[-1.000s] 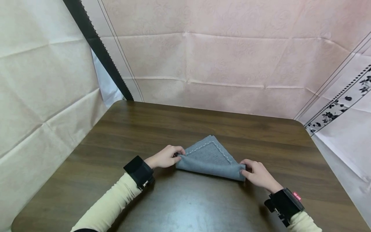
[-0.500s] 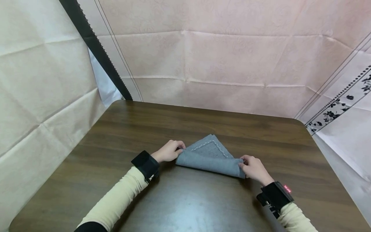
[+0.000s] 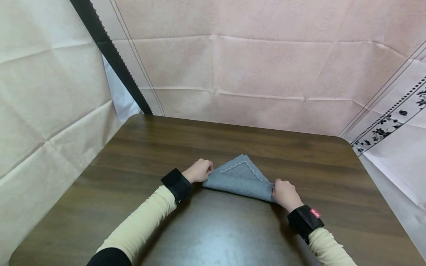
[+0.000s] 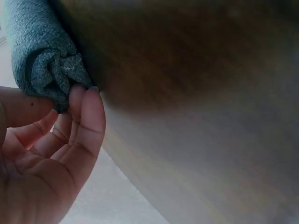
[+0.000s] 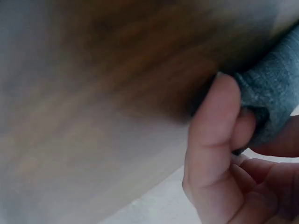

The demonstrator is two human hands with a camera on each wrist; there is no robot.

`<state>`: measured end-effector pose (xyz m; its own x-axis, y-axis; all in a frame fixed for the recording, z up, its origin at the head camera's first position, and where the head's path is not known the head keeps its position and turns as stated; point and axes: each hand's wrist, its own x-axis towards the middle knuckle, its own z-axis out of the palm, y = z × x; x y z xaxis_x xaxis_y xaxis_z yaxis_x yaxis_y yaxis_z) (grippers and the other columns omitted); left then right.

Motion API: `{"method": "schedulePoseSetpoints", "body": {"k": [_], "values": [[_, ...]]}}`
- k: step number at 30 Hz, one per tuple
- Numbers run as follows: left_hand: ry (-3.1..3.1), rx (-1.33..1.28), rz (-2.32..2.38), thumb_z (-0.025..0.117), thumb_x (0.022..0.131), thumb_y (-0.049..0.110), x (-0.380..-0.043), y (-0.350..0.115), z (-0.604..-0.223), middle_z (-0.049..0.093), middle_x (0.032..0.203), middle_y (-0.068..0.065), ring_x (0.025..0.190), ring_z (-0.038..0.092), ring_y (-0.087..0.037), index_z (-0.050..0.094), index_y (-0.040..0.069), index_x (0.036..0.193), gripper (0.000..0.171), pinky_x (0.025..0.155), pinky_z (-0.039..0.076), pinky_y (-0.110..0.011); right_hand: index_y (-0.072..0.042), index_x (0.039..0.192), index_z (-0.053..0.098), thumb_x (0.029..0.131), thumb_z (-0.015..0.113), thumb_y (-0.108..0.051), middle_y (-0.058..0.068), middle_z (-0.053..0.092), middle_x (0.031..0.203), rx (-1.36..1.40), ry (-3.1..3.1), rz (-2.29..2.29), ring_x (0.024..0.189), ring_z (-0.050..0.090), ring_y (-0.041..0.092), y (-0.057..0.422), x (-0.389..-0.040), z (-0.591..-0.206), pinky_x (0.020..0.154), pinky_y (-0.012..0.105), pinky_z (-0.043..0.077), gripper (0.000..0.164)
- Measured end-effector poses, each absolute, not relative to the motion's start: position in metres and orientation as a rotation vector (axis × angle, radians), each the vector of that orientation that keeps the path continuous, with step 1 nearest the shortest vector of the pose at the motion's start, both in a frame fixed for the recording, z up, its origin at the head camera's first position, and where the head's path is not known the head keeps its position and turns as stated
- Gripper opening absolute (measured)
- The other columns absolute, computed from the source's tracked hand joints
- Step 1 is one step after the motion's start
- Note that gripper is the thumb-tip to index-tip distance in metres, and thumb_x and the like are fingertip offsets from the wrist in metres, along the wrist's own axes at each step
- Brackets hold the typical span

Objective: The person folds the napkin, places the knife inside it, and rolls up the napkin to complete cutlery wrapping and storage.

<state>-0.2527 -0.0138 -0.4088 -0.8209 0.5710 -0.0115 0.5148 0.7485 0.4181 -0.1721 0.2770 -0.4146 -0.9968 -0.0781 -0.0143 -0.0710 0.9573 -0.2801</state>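
Note:
A grey-blue cloth (image 3: 244, 179) lies on the table with its near side rolled up. Its flat far part forms a triangle edged with white stitching, the tip pointing away from me. My left hand (image 3: 199, 170) pinches the left end of the roll; in the left wrist view the cloth (image 4: 44, 51) shows spiral layers between thumb and fingertips. At the right end of the roll, my right hand (image 3: 286, 194) pinches the cloth (image 5: 275, 88) between thumb and curled fingers, which partly hide that end in the right wrist view.
The brown wooden table (image 3: 213, 232) has rounded far corners. Pale cloth sheeting (image 3: 259, 74) hangs behind it, with more sheeting (image 3: 43, 111) on the left. Black bands (image 3: 176, 184) wrap both wrists over cream sleeves.
Both hands have moved away from me and turned over the roll's ends. The near edge has rolled farther, so less of the stitched triangle shows.

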Motion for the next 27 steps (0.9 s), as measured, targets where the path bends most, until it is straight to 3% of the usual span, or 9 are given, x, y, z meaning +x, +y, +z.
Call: {"method": "schedulePoseSetpoints", "body": {"k": [2,4,9,13,17,22,24,27], "values": [[2.818,0.84,0.563,0.057,0.086,0.0,-0.252,-0.012,-0.408,0.06,0.079,-0.006,0.068,0.052,-0.016,0.063,0.002,0.084,0.007,0.066,0.045,-0.031,0.004,0.074,0.051,0.08,0.048,0.0,0.026,0.058,0.073,-0.096,3.106,-0.386,0.067,0.058,0.043,0.274,-0.171,-0.414,0.055,0.051,0.045,0.008],[2.858,0.826,0.496,0.059,0.086,0.003,-0.251,-0.01,-0.409,0.058,0.079,-0.006,0.069,0.054,-0.018,0.063,0.003,0.085,0.004,0.064,0.046,-0.032,0.003,0.075,0.05,0.08,0.05,-0.001,0.026,0.058,0.073,-0.098,3.145,-0.351,0.063,0.057,0.044,0.273,-0.169,-0.413,0.049,0.05,0.044,0.007],[3.084,1.088,0.188,0.062,0.081,0.002,-0.244,-0.008,-0.411,0.057,0.081,-0.007,0.075,0.057,-0.022,0.064,0.007,0.089,0.009,0.061,0.048,-0.033,0.0,0.073,0.05,0.072,0.064,0.0,0.016,0.054,0.071,-0.326,3.448,-0.183,0.061,0.054,0.036,0.271,-0.167,-0.419,0.041,0.044,0.041,0.015],[3.137,1.4,0.164,0.057,0.077,-0.004,-0.229,-0.005,-0.404,0.059,0.075,-0.004,0.071,0.056,-0.019,0.067,0.009,0.081,0.016,0.059,0.045,-0.03,-0.001,0.074,0.057,0.067,0.063,0.005,0.01,0.052,0.071,-0.681,3.56,-0.154,0.068,0.052,0.03,0.266,-0.163,-0.42,0.047,0.037,0.044,0.011],[3.075,1.503,0.101,0.056,0.076,0.002,-0.214,-0.007,-0.401,0.059,0.069,-0.001,0.065,0.055,-0.018,0.065,0.012,0.071,0.014,0.055,0.042,-0.029,-0.001,0.082,0.065,0.068,0.066,-0.002,0.006,0.056,0.073,-0.862,3.424,-0.226,0.068,0.054,0.024,0.263,-0.152,-0.415,0.056,0.036,0.046,0.014],[2.998,1.447,-0.139,0.06,0.071,0.01,-0.207,-0.01,-0.406,0.06,0.08,-0.003,0.076,0.056,-0.022,0.065,0.011,0.078,0.008,0.079,0.045,-0.038,0.005,0.098,0.062,0.066,0.065,-0.008,0.013,0.057,0.087,-0.913,3.311,0.015,0.076,0.054,0.028,0.262,-0.145,-0.417,0.064,0.039,0.048,0.034],[2.984,1.48,-0.199,0.063,0.07,0.009,-0.209,-0.009,-0.409,0.059,0.083,-0.004,0.077,0.055,-0.023,0.067,0.011,0.079,0.01,0.082,0.044,-0.038,0.005,0.098,0.06,0.063,0.064,-0.005,0.014,0.055,0.087,-0.956,3.307,0.109,0.075,0.052,0.029,0.262,-0.147,-0.42,0.063,0.039,0.047,0.036],[2.993,1.561,-0.277,0.067,0.07,0.006,-0.213,-0.006,-0.412,0.058,0.079,-0.005,0.069,0.052,-0.021,0.067,0.012,0.074,0.008,0.069,0.047,-0.032,0.003,0.093,0.058,0.062,0.068,0.0,0.013,0.052,0.084,-1.0,3.322,0.186,0.071,0.05,0.028,0.26,-0.15,-0.424,0.058,0.037,0.046,0.033]]}}
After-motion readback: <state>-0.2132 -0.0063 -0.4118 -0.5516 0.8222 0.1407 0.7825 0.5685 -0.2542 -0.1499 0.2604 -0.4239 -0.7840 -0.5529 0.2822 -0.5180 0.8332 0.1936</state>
